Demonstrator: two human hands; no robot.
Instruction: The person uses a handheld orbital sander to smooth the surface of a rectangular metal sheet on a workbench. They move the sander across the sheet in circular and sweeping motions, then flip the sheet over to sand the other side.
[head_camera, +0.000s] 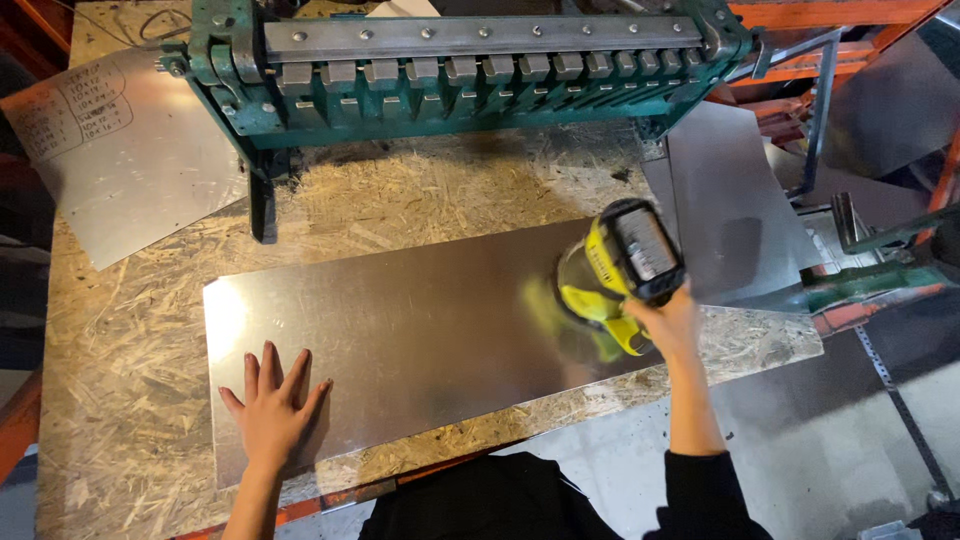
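Observation:
A long rectangular sheet of bare metal (420, 320) lies flat on a chipboard workbench (130, 330). My left hand (272, 410) rests flat on the sheet's near left corner, fingers spread, holding nothing. My right hand (668, 325) grips the handle of a yellow and black cordless power tool (618, 270), which stands on the sheet's right end. The tool's yellow shape reflects in the metal beside it.
A green sheet-metal bending machine (470, 65) with a row of steel fingers spans the back of the bench. Another metal sheet with handwriting (130, 160) lies at back left. More sheets (735, 210) and an orange rack frame (860, 15) stand to the right.

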